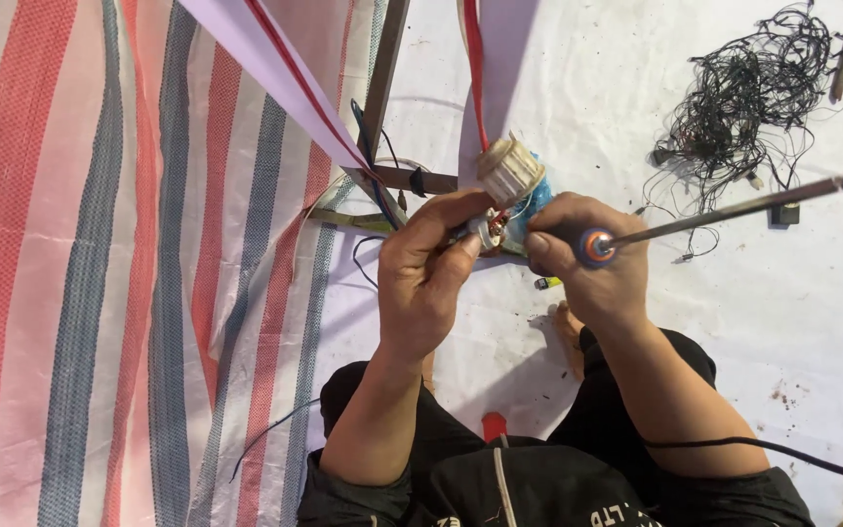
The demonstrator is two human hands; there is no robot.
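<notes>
My left hand (pixel 426 273) pinches a small metal lamp fitting with red and white wires (pixel 487 230) between thumb and fingers. Just above it hangs a ribbed cream-coloured socket (pixel 510 170) on a red strap (pixel 474 68). My right hand (pixel 592 263) is closed around the handle of a tool, whose round orange-and-blue end (pixel 595 246) faces me. A long thin metal rod (pixel 753 203) runs from that end off to the right. The two hands are almost touching at the fitting.
A tangle of thin black wires (pixel 748 93) lies on the white sheet (pixel 792 322) at upper right. A red, blue and white striped tarp (pixel 100 293) covers the left. Metal frame bars (pixel 382 78) cross near the top. A black cable (pixel 782 449) trails past my right forearm.
</notes>
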